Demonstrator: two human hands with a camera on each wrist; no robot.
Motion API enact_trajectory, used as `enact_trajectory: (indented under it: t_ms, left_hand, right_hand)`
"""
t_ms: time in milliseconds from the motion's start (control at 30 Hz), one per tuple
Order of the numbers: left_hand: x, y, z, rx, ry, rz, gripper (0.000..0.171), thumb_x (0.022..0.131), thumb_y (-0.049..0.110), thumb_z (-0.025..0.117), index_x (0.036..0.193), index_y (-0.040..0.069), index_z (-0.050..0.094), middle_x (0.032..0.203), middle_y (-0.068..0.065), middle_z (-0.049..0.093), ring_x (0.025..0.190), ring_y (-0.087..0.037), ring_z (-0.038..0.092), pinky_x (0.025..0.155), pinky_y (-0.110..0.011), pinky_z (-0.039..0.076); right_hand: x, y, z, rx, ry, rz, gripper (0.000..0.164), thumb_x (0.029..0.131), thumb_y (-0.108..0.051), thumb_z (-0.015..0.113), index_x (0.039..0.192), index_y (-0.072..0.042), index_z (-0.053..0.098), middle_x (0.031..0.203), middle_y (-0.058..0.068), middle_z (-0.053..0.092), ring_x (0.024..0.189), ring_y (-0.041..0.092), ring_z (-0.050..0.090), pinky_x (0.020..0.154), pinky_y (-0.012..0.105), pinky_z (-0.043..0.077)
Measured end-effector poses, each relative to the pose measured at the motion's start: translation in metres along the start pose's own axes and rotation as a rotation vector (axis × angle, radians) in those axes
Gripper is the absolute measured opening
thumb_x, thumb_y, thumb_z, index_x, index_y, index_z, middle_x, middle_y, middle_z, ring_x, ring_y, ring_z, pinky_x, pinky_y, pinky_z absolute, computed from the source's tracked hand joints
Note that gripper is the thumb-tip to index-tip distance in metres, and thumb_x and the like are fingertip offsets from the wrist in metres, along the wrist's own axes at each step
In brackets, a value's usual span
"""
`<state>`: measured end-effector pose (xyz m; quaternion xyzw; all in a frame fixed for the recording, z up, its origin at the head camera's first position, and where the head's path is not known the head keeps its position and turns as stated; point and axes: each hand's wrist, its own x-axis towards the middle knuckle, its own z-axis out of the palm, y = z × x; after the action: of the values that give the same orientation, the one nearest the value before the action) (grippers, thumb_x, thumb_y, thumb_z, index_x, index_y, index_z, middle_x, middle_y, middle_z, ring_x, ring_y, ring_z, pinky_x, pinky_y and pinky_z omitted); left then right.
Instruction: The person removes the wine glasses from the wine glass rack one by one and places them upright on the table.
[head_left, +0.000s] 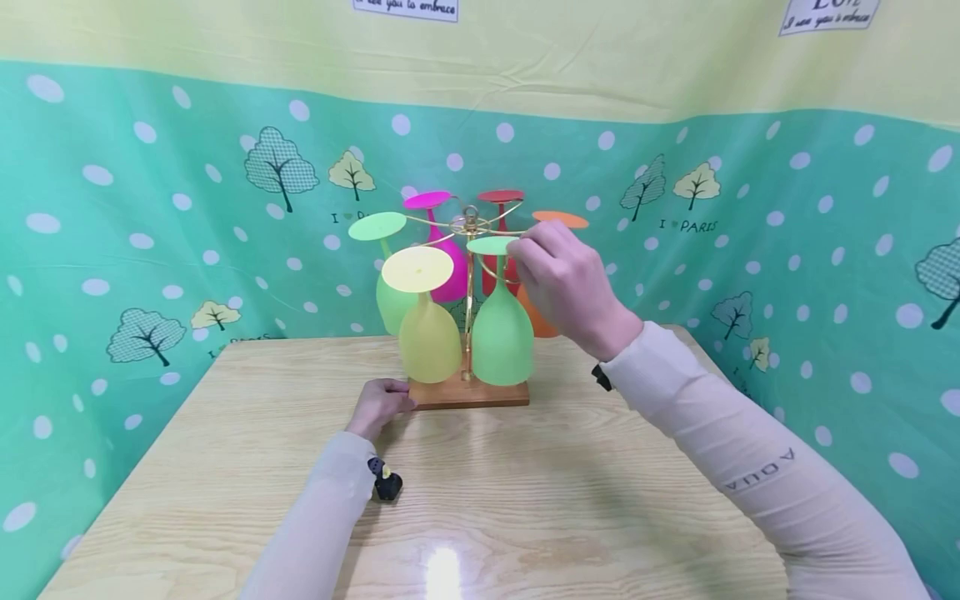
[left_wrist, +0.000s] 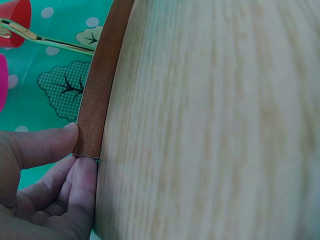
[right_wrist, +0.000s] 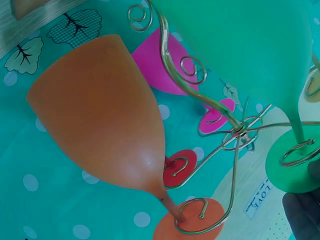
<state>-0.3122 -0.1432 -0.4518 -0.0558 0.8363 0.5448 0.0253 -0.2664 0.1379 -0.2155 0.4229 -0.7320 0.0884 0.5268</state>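
The rim of the front green goblet's foot is pinched between the thumb and fingers of the right grip [head_left: 566, 279]. The front green goblet [head_left: 502, 342] is hung upside down just left of and below that grip, its bowl mouth turned toward the counter [head_left: 262, 450]. A curled end of the gold stand [head_left: 470, 312] is seen at its stem; whether the stem is fully encircled cannot be told.

The near left corner of the wooden base [head_left: 468, 397] is pinched by the left grip [head_left: 381, 406], the thumb being laid along the upper edge and the fingers set against the end. The base is rested on the counter, just right of the left grip.

Five more goblets are hung inverted on the stand. The yellow goblet [head_left: 430, 342] is placed above and right of the left grip, and the rear green goblet [head_left: 393, 300] behind it. The orange goblet [head_left: 542, 318] is partly covered by the right grip, directly behind it. The red goblet [head_left: 491, 275] is set behind and left of the right grip, and the magenta goblet [head_left: 450, 283] farther left. Beyond both grips, a dotted curtain [head_left: 202, 267] is hung.
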Motion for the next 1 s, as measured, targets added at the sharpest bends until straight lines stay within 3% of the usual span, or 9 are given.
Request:
enact_trajectory:
  t_ms: [133, 433, 600, 767, 1000]
  left_hand:
    - [-0.001, 0.0, -0.001, 0.004, -0.006, -0.02, 0.033, 0.078, 0.0, 0.069, 0.109, -0.006, 0.064, 0.112, -0.02, 0.062, 0.095, -0.026, 0.056, 0.082, -0.035, 0.046]
    - [0.001, 0.001, -0.001, 0.008, -0.01, -0.027, 0.035, 0.076, 0.0, 0.069, 0.11, -0.005, 0.064, 0.114, -0.02, 0.061, 0.099, -0.029, 0.056, 0.085, -0.037, 0.045]
    - [0.001, 0.001, 0.0, 0.013, -0.001, -0.028, 0.034, 0.077, 0.0, 0.069, 0.11, -0.006, 0.064, 0.114, -0.02, 0.061, 0.098, -0.028, 0.056, 0.083, -0.035, 0.045]
    - [0.0, 0.001, 0.0, 0.006, -0.001, -0.031, 0.033, 0.077, -0.001, 0.07, 0.109, -0.006, 0.064, 0.112, -0.019, 0.061, 0.095, -0.026, 0.055, 0.079, -0.033, 0.046]
    - [0.0, 0.001, 0.001, -0.011, -0.004, -0.043, 0.031, 0.08, 0.0, 0.069, 0.11, -0.005, 0.064, 0.114, -0.019, 0.06, 0.097, -0.025, 0.056, 0.08, -0.032, 0.046]
  right_hand:
    - [0.001, 0.005, 0.001, -0.017, -0.013, 0.015, 0.015, 0.082, 0.011, 0.054, 0.077, 0.0, 0.064, 0.079, 0.01, 0.059, 0.074, 0.025, 0.055, 0.058, 0.032, 0.05]
    - [-0.008, 0.014, -0.007, -0.045, -0.034, 0.088, 0.013, 0.085, 0.008, 0.053, 0.079, 0.002, 0.063, 0.081, 0.013, 0.06, 0.079, 0.029, 0.057, 0.064, 0.036, 0.053]
    - [-0.019, 0.017, -0.015, -0.054, -0.026, 0.111, 0.01, 0.084, 0.007, 0.057, 0.083, 0.004, 0.067, 0.079, 0.015, 0.06, 0.076, 0.031, 0.056, 0.066, 0.037, 0.053]
    - [-0.032, 0.017, -0.025, -0.069, -0.014, 0.116, 0.014, 0.084, 0.008, 0.053, 0.08, 0.003, 0.066, 0.072, 0.012, 0.054, 0.067, 0.029, 0.052, 0.057, 0.033, 0.048]
    - [-0.059, 0.016, -0.033, -0.065, -0.027, 0.195, 0.009, 0.082, 0.008, 0.058, 0.084, 0.004, 0.066, 0.072, 0.012, 0.052, 0.066, 0.027, 0.049, 0.056, 0.034, 0.048]
